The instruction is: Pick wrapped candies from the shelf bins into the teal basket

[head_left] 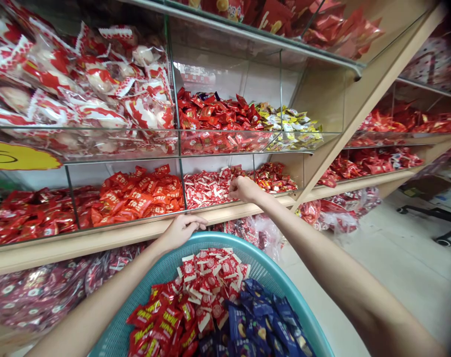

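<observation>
Over the bin of small red and white candies (206,188) on the low shelf is my right hand (243,189), its fingers curled together; what they hold, if anything, is hidden. My left hand (182,230) rests at the wooden shelf edge, beside the rim of a teal plastic basket (285,270), fingers laid out and nothing seen in them. Inside the basket lie red and white packets (210,270), red packets with yellow print (161,327) and dark blue packets (262,317).
Clear dividers separate bins of orange-red packets (139,193) and other wrapped sweets. Large clear-wrapped sweets (98,79) fill the upper left. A slanted wooden panel (359,114) stands at right. Bagged goods (42,287) lie under the shelf; a wheeled chair base (433,218) is far right.
</observation>
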